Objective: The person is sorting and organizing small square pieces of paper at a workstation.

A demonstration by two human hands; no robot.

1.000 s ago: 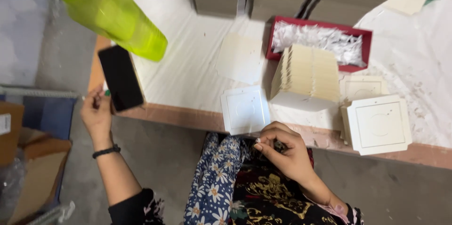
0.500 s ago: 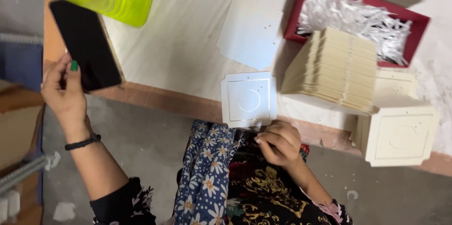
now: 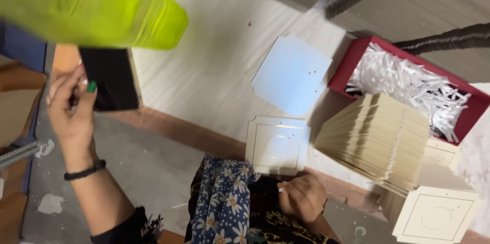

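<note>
At the far left the left hand [image 3: 71,114] has risen since a second ago and now rests its thumb and curled fingers on the edge of a black phone [image 3: 111,84], a flat, glossy slab lying at the table [image 3: 204,70] corner; whether it grips or merely touches the phone I cannot tell. Above it a blurred lime-green plastic bottle [image 3: 97,6] fills more of the view than before, as the head has dipped closer. The table is covered in pale, faintly streaked sheeting with a reddish-brown edge. Further right lies a thin, light-blue square sheet [image 3: 292,74], and below it a cream card square [image 3: 278,144] with notched corners and a pressed circle, now nearer the table edge. Just under that card the right hand [image 3: 302,197] is closed into a loose fist over the flowered lap, pinching something small and white; it has drawn in from the card. To the right stands a fanned stack of cream cards [image 3: 377,139], a red box [image 3: 352,63] of shredded white paper, and another printed card [image 3: 436,216].
</note>
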